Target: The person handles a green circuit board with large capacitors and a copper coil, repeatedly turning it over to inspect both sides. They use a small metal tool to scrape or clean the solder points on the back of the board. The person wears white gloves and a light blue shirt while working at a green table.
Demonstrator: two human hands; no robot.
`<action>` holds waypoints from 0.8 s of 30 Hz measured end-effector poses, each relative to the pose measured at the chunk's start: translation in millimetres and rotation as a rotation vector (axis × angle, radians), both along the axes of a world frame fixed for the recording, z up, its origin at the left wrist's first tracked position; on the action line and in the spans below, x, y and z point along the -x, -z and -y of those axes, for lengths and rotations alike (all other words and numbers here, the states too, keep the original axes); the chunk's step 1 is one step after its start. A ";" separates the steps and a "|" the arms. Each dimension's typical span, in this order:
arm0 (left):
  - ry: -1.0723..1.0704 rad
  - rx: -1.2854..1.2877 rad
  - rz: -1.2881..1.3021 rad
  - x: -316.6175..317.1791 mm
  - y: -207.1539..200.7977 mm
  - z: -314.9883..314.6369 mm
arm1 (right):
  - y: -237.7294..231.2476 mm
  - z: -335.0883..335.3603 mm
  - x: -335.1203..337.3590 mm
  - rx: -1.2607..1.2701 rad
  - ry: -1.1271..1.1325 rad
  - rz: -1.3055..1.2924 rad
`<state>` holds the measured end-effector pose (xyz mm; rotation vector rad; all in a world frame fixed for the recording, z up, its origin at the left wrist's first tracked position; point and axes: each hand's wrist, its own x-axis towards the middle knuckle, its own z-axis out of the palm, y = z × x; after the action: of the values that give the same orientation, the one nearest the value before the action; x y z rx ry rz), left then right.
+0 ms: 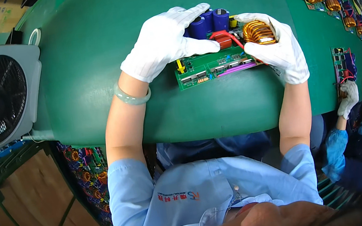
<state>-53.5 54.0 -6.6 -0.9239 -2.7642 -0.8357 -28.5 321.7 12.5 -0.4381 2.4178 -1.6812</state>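
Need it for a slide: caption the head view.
Green circuit board at a green table, gloved left hand at its blue cylinders, gloved right hand cupped around its copper coil.

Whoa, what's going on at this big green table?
A person is handling a circuit board at the green table. The white-gloved left grip spreads around its blue cylinders, while the right grip curls around the copper coil. Off to the right, another person has a gloved grip at a similar board.

Head-worn fisheye, from above, facing down, near hands (159,40) and tabletop (91,27).
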 end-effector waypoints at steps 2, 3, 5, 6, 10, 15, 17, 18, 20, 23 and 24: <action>-0.013 -0.019 0.037 -1.8 -1.7 0.8 | -0.2 1.0 -0.7 -0.038 0.018 -0.007; -0.010 -0.026 0.002 -1.0 0.1 1.0 | -1.8 1.5 -0.6 -0.070 0.028 -0.007; -0.027 -0.039 0.016 -1.4 0.7 1.9 | 0.8 0.8 3.0 -0.112 0.037 -0.050; -0.032 -0.046 0.022 -2.6 0.4 1.8 | 1.7 1.0 3.4 -0.105 0.047 -0.043; -0.029 -0.230 0.209 3.5 5.1 12.0 | -0.9 2.8 1.9 -0.098 0.082 -0.008; -0.485 -0.820 0.207 -18.6 4.8 53.2 | -2.1 8.7 1.5 -0.093 0.111 0.029; -0.634 -0.844 0.386 -34.8 4.0 61.9 | -4.8 8.9 4.9 -0.089 0.103 0.060; -0.580 -0.779 0.450 -38.5 2.9 58.6 | -5.8 8.7 5.4 -0.097 0.109 0.065; -0.469 -0.648 0.573 -40.7 1.4 49.4 | -6.5 8.0 5.5 -0.113 0.121 0.075; -0.354 -0.571 0.575 -38.8 24.7 41.9 | -5.8 8.2 3.1 -0.081 0.118 0.053; -0.304 -0.589 0.553 -37.2 29.0 39.9 | -4.9 8.2 2.2 -0.069 0.116 0.047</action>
<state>-16.3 14.1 -35.6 -0.1740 -2.6521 -1.9142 -30.7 313.5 17.4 -0.2502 2.5029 -1.6263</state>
